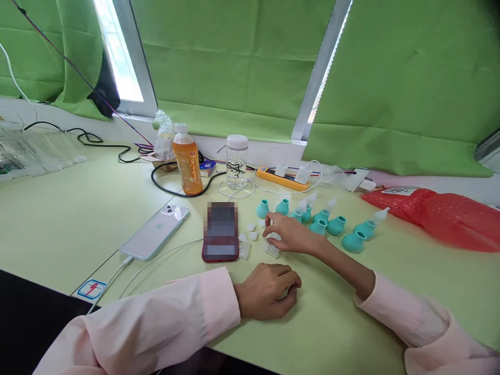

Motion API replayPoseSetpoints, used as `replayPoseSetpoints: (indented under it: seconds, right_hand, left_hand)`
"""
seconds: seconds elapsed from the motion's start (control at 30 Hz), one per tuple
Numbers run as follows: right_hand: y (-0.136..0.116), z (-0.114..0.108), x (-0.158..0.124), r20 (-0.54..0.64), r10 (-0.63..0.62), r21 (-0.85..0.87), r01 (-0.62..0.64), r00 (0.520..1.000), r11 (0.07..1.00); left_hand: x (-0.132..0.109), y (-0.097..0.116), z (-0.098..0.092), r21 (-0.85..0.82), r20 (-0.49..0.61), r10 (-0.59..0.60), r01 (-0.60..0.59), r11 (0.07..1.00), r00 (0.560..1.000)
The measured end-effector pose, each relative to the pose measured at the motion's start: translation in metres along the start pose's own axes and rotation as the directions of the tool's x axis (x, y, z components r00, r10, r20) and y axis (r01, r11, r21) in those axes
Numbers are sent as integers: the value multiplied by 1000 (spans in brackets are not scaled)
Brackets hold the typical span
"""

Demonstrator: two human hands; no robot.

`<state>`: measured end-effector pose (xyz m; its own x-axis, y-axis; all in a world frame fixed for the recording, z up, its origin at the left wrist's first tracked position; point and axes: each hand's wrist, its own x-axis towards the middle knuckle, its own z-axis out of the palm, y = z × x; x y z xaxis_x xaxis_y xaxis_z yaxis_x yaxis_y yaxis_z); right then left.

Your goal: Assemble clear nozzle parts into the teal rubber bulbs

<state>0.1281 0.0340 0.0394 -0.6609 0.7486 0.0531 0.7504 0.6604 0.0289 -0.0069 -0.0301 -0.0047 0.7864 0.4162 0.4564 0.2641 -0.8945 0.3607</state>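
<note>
My left hand rests on the table near its front edge, fingers curled and thumb close to the index finger. Whatever it may hold is hidden. My right hand reaches over a small clear plastic piece, with thumb and index finger apart and nothing visible between them. Just left of it lie small white translucent tips and another clear piece. Behind and right of that hand stand several teal rubber bulbs. Some carry clear pointed nozzles; others show open necks.
A red-cased phone and a pale phone on a white cable lie to the left. Farther back are an orange drink bottle, a clear water bottle and a yellow power strip. A red plastic bag lies right.
</note>
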Motion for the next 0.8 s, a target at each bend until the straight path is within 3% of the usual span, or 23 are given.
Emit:
replayPoseSetpoints:
  seconds: [0.17,0.27,0.43,0.57,0.8]
  right_hand:
    - [0,-1,-6,26,7,4,-7,1000,1000]
    - [3,0,-10,28,48,-4,-48,998,999]
    - [8,2,-13,41,46,12,-47,998,999]
    - [7,6,-10,11,23,35,-24,1000,999]
    - [8,2,-11,-134,-18,93,30,991,995]
  left_hand:
    - [4,-1,-3,301,-78,-127,145,943,989]
    - [7,-4,-3,437,-15,-218,202,876,976]
    - [7,-8,0,453,154,-269,174,875,951]
    - [7,-9,-2,407,206,-258,157,900,944]
    - [11,-9,-9,506,70,-288,215,835,955]
